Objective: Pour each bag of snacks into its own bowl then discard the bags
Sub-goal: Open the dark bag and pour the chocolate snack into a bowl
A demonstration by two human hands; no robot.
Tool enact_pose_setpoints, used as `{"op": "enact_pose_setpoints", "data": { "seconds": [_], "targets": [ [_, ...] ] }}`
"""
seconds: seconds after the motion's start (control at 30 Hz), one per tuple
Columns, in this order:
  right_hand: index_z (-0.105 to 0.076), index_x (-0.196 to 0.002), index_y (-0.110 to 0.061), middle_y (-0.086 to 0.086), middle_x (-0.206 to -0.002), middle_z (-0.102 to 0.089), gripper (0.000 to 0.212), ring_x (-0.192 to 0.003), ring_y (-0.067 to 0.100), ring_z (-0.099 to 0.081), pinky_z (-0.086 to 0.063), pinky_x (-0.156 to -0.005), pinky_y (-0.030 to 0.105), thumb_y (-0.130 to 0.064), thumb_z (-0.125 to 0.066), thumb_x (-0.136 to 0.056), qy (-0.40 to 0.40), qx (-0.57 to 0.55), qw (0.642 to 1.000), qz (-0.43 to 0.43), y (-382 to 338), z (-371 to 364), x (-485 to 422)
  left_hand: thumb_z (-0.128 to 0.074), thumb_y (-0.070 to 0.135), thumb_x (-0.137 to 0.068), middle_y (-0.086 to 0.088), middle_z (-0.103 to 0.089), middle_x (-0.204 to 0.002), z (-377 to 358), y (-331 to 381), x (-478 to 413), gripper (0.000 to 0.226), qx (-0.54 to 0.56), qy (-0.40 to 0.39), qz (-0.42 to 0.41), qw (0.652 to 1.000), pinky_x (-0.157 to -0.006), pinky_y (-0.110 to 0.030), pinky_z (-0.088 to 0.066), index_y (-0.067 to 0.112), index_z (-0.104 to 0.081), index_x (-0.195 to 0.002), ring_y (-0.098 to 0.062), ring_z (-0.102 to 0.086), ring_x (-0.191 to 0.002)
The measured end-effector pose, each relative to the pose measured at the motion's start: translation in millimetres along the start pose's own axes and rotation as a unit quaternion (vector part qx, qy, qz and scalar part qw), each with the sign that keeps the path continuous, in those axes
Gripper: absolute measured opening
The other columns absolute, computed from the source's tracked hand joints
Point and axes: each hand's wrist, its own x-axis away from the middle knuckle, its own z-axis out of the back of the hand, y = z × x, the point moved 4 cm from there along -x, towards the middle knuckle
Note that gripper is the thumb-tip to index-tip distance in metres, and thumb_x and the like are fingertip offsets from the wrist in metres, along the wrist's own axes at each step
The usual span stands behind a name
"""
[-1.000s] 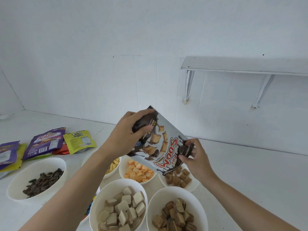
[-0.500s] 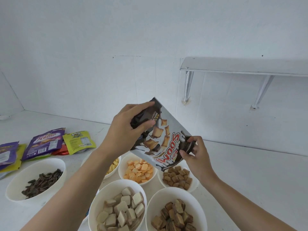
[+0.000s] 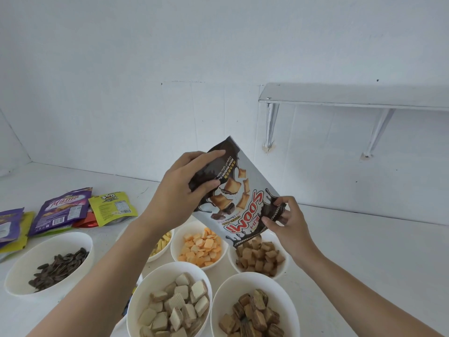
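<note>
A grey and brown snack bag (image 3: 245, 198) hangs upside down over a white bowl (image 3: 281, 269) of brown pillow snacks. My left hand (image 3: 184, 188) grips its raised bottom end. My right hand (image 3: 286, 222) pinches the lower mouth corner just above that bowl. No snack is seen falling from the bag.
Around it stand white bowls: orange crackers (image 3: 177, 254), yellow snacks (image 3: 162, 249), pale wafers (image 3: 143, 295), brown wafers (image 3: 218, 300) and dark seeds (image 3: 21, 266). Flat purple (image 3: 60, 210), yellow-green (image 3: 111, 207) and red bags lie at the left. A wall shelf (image 3: 352, 96) juts out at the right.
Both hands have lifted the tilted bag a little higher above the bowl of brown pillow snacks; the bowl now holds more pieces.
</note>
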Motion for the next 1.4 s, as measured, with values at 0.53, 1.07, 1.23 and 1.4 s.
{"op": "enact_pose_setpoints", "data": {
  "seconds": [0.53,1.07,1.23,1.4],
  "targets": [
    [-0.048,-0.102,-0.027,0.003,-0.103,-0.075,0.037,-0.096,0.018,-0.072,-0.059,-0.084,0.036,-0.013,-0.078,-0.085,-0.015,0.007,0.997,-0.081,22.9,1.4,5.2,-0.060,0.031,-0.100,0.011,-0.041,-0.147,-19.5,8.4,-8.3,0.053,-0.062,-0.105,-0.006,0.993,-0.098,-0.039,-0.056,0.048,-0.043,-0.147,-0.013,-0.046,-0.128],
    [-0.044,-0.104,-0.022,0.005,-0.104,-0.075,0.036,-0.098,0.020,-0.070,-0.054,-0.088,0.038,-0.007,-0.073,-0.087,-0.030,0.002,0.991,-0.132,25.2,4.0,5.2,-0.078,0.034,-0.086,0.009,-0.059,-0.119,-20.9,14.9,-10.8,0.031,-0.021,-0.090,0.028,0.995,-0.082,-0.011,-0.052,0.027,-0.074,-0.116,-0.010,-0.060,-0.106],
    [-0.047,-0.104,-0.019,-0.001,-0.094,-0.078,0.032,-0.094,0.011,-0.072,-0.054,-0.083,0.030,-0.004,-0.071,-0.088,-0.009,-0.040,0.996,-0.085,6.3,9.3,2.0,-0.081,0.038,-0.081,0.020,-0.064,-0.107,-4.5,21.3,-18.2,0.021,0.041,0.042,0.017,0.998,-0.075,-0.015,-0.054,0.020,-0.077,-0.091,-0.002,-0.061,-0.100],
    [-0.050,-0.103,-0.022,-0.002,-0.106,-0.073,0.034,-0.104,0.016,-0.068,-0.055,-0.094,0.041,-0.010,-0.077,-0.085,-0.013,-0.051,0.995,-0.089,8.8,8.6,1.7,-0.081,0.029,-0.083,0.007,-0.065,-0.125,-7.8,15.6,-21.8,0.007,0.067,0.016,0.037,0.997,-0.075,-0.023,-0.059,0.022,-0.083,-0.085,-0.008,-0.065,-0.106]
  ]
}}
